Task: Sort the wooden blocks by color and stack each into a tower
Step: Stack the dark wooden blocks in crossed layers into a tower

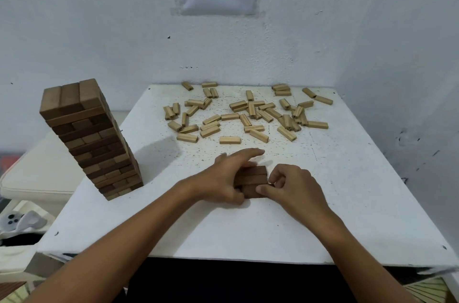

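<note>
While the tall dark-block tower (92, 138) already stood at the surface's (347, 203) left edge, I had both hands on a small bundle of dark blocks (250, 179) near the front centre. My left hand (218, 178) gripped its left side, forefinger stretched over the top; my right hand (290, 186) pinched its right end with curled fingers. By my reckoning the dark colour was nearly done, while the scattered light blocks (248, 114) at the back lay wholly unstacked. How many blocks the bundle held, my fingers hid.
</note>
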Available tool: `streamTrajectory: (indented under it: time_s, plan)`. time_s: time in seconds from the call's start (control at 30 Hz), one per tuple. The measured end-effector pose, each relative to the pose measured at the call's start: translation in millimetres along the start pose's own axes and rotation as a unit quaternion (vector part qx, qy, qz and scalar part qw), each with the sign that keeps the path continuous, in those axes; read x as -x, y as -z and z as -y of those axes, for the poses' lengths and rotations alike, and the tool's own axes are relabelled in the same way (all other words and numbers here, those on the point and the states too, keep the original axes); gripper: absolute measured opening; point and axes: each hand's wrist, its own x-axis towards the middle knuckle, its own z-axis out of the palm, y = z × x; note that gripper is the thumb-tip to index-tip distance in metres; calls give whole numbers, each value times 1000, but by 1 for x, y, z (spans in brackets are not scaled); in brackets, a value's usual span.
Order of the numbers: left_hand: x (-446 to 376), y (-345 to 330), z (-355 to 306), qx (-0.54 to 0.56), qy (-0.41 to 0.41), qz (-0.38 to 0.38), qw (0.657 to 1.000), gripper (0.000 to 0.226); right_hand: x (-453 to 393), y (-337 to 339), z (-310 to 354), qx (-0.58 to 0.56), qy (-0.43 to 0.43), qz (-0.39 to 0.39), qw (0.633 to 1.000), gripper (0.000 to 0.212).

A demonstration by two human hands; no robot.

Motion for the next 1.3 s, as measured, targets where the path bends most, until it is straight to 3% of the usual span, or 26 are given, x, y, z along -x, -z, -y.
streamTrajectory:
  time_s: [0.1, 0.17, 0.23, 0.3, 0.37, 0.43, 0.5, 0.73, 0.87, 1.07, 1.17, 1.3]
  plan:
    - [-2, 11, 0, -36, 6, 65, 997, 110, 3, -4, 0, 7, 12, 3, 1000, 20]
    - [-1, 13, 0, -5, -22, 39, 999, 106, 2, -3, -3, -28, 21, -5, 999, 16]
    - [2, 8, -2, 112, -43, -58, 991, 87, -2, 1, -5, -125, 30, -33, 991, 15]
    - [4, -2, -6, 241, -17, -188, 952, 57, -7, 3, -2, -246, 25, -53, 968, 13]
    - [4, -13, -8, 332, 20, -258, 907, 43, -10, -1, 1, -365, -3, -40, 930, 18]
    - [5, -24, -10, 392, 34, -280, 876, 51, -11, -8, 5, -434, -23, -14, 900, 44]
    - [5, -33, -14, 428, 36, -290, 855, 56, -11, -17, 9, -448, -23, 1, 894, 70]
    - [1, -46, -24, 459, 36, -308, 832, 69, -6, -36, 24, -481, -9, 8, 877, 73]
    - [2, -49, -26, 452, 28, -310, 836, 77, -5, -43, 28, -470, 0, -7, 883, 76]
    - [0, -50, -24, 449, 29, -316, 835, 54, -7, -50, 28, -470, 1, -29, 882, 86]
    - [2, -47, -22, 397, 42, -289, 870, 51, -10, -48, 23, -476, 6, -34, 879, 70]
    - [14, -30, -7, 201, 41, -257, 944, 55, -15, -23, 6, -393, 23, -18, 919, 24]
